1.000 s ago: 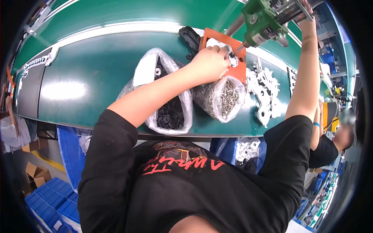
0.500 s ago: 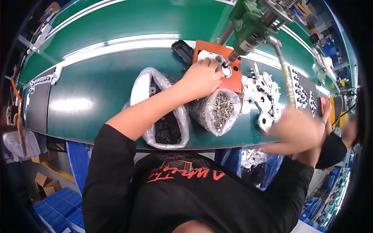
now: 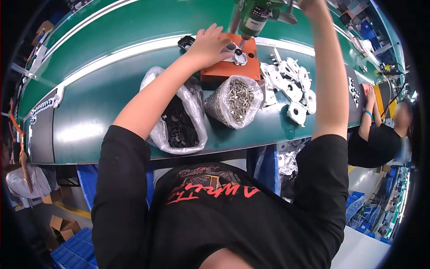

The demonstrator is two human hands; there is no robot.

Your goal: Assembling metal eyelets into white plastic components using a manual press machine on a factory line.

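Note:
My left hand is at the left edge of an orange fixture block. Its thumb and forefinger are closed on the end of a white plastic part, while the other fingers stretch away, raised. A small black piece sits on that part, right under the tip of a green bench press. My right arm reaches far forward. My right hand is cut off by the upper edge, beside the press's lever hub; its fingers are hidden.
A clear bag of metal screws and a bag of black parts stand nearest me. White plastic parts lie heaped at the right. A black tray-like piece lies behind my left hand. A co-worker sits far right.
My right hand has gone from low right up to the top edge, and the lever has swung from pointing down toward me. My left fingers have spread and drawn leftward. The whole view has shifted.

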